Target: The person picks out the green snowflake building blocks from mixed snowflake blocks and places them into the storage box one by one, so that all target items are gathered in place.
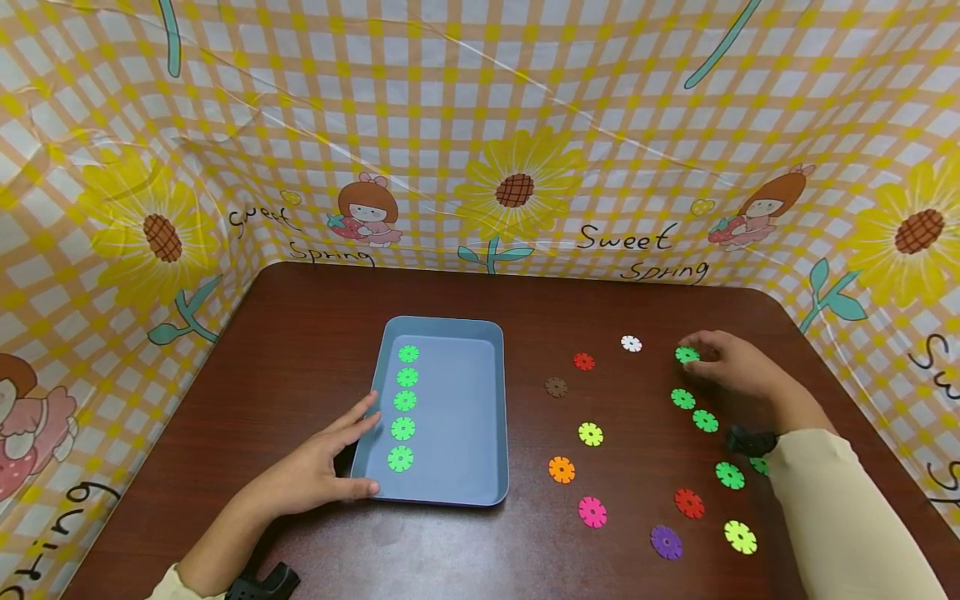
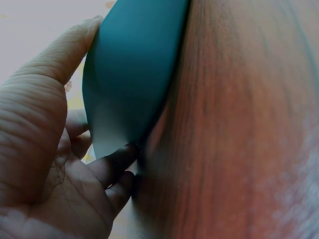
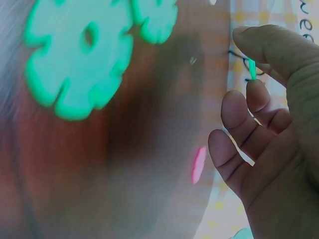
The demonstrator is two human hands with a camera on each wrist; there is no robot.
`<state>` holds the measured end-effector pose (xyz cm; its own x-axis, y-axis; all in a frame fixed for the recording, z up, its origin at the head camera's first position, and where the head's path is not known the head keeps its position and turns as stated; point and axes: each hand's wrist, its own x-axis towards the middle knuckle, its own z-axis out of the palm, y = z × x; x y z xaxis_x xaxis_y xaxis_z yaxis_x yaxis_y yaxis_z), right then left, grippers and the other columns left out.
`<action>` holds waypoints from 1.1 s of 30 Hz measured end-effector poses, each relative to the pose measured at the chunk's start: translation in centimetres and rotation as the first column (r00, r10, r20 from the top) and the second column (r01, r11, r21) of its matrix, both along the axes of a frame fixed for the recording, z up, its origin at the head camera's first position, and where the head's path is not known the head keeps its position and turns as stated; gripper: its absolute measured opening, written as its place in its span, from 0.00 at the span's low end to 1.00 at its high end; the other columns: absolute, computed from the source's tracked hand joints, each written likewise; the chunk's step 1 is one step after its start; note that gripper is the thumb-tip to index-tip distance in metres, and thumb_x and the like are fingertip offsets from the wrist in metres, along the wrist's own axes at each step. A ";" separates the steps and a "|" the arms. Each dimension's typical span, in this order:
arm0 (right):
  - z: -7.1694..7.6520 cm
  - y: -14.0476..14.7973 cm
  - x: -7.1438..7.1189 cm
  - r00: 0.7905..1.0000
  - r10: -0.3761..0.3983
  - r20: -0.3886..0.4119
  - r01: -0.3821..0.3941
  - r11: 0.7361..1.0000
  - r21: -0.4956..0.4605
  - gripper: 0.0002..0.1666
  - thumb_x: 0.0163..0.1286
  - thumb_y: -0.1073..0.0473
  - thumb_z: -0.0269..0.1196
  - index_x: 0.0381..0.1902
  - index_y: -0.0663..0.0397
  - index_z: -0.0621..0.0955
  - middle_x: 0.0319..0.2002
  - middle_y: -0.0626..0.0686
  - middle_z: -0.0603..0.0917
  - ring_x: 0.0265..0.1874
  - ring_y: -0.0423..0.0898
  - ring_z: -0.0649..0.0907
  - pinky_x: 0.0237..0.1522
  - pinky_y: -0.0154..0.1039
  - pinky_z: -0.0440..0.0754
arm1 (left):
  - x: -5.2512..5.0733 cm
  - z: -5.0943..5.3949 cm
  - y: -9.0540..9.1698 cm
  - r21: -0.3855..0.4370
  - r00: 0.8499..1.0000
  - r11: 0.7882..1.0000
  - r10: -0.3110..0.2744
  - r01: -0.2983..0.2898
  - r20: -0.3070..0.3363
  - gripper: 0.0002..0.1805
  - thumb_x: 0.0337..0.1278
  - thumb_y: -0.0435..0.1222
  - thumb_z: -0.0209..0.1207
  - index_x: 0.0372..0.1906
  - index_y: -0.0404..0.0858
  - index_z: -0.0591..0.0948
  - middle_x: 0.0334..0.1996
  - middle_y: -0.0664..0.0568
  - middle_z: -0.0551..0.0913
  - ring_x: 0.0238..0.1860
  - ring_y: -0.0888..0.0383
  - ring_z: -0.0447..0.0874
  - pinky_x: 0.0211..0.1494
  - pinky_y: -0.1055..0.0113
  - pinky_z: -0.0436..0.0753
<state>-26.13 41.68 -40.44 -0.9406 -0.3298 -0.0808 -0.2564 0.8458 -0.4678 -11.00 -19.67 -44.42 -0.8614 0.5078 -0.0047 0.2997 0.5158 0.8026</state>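
Observation:
A blue-grey tray [image 1: 457, 417] lies on the table, with a column of several green notched discs [image 1: 405, 401] along its left side. My left hand [image 1: 318, 467] rests against the tray's left wall, fingers and thumb spread apart; in the left wrist view the fingertips [image 2: 127, 154] touch the wall. Over at the right, my right hand [image 1: 723, 362] pinches a green notched disc [image 1: 686, 355] between thumb and finger. That disc shows edge-on in the right wrist view. More green discs [image 1: 705, 421] lie near this hand, one partly hidden by the wrist.
Between tray and right arm lie loose discs: brown [image 1: 556, 387], white [image 1: 632, 343], orange [image 1: 562, 470], pink [image 1: 592, 512], purple [image 1: 666, 542], two red and two yellow. A checked sunflower cloth [image 1: 420, 108] rises behind and beside the dark wooden table [image 1: 300, 333].

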 end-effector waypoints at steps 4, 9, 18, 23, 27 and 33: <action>0.5 -1.2 -0.3 0.999 -0.016 0.041 0.017 0.999 -0.029 0.23 0.74 0.54 0.61 0.61 0.59 0.75 0.57 0.64 0.73 0.51 0.59 0.73 0.48 0.55 0.73 | 0.0 0.0 0.0 -0.001 1.000 1.000 -0.001 0.001 -0.002 0.53 0.50 0.50 0.73 0.76 0.33 0.60 0.80 0.54 0.44 0.77 0.50 0.45 0.69 0.41 0.60; 1.1 -3.1 -0.9 0.999 -0.015 0.029 0.016 1.000 -0.027 0.23 0.74 0.51 0.61 0.62 0.57 0.75 0.54 0.60 0.75 0.48 0.56 0.74 0.48 0.53 0.73 | 0.0 -0.1 0.0 -0.005 1.000 1.000 -0.003 0.003 -0.011 0.53 0.50 0.50 0.73 0.76 0.33 0.60 0.80 0.54 0.45 0.77 0.50 0.45 0.69 0.42 0.61; 1.4 -6.4 -2.3 0.999 0.027 0.016 -0.026 0.998 -0.061 0.20 0.73 0.56 0.63 0.59 0.57 0.76 0.48 0.57 0.77 0.43 0.53 0.74 0.45 0.49 0.74 | -0.1 -0.1 0.0 -0.011 1.000 1.000 0.009 -0.009 -0.001 0.53 0.49 0.50 0.74 0.76 0.35 0.61 0.80 0.55 0.45 0.77 0.51 0.45 0.70 0.41 0.59; 1.7 -8.5 -3.0 0.999 0.039 0.029 -0.037 0.996 -0.083 0.21 0.73 0.56 0.63 0.60 0.57 0.76 0.49 0.58 0.77 0.44 0.53 0.74 0.46 0.50 0.74 | -0.1 -0.2 -0.1 -0.014 1.000 1.000 0.012 -0.012 -0.004 0.53 0.49 0.50 0.73 0.76 0.35 0.61 0.80 0.55 0.45 0.77 0.51 0.45 0.70 0.41 0.59; 1.9 -10.1 -3.4 0.998 0.058 0.036 -0.054 0.995 -0.089 0.20 0.73 0.57 0.62 0.60 0.56 0.76 0.49 0.57 0.77 0.44 0.53 0.75 0.45 0.49 0.75 | -0.1 -0.2 -0.1 -0.011 1.000 1.000 0.011 -0.011 -0.004 0.53 0.49 0.51 0.74 0.76 0.35 0.61 0.80 0.55 0.45 0.77 0.51 0.45 0.70 0.41 0.60; 2.2 -12.3 -3.9 0.995 0.098 0.026 -0.095 0.990 -0.108 0.19 0.74 0.58 0.62 0.59 0.56 0.76 0.48 0.57 0.77 0.41 0.53 0.74 0.41 0.47 0.75 | -0.1 -0.3 -0.1 -0.012 1.000 1.000 0.005 -0.005 -0.005 0.53 0.50 0.52 0.73 0.76 0.35 0.60 0.80 0.55 0.45 0.77 0.51 0.45 0.70 0.41 0.60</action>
<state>-30.06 29.42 -38.24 -0.9014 -0.4274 -0.0693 -0.3183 0.7626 -0.5631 -11.13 -19.77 -44.68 -0.8642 0.5032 -0.0066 0.3010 0.5273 0.7946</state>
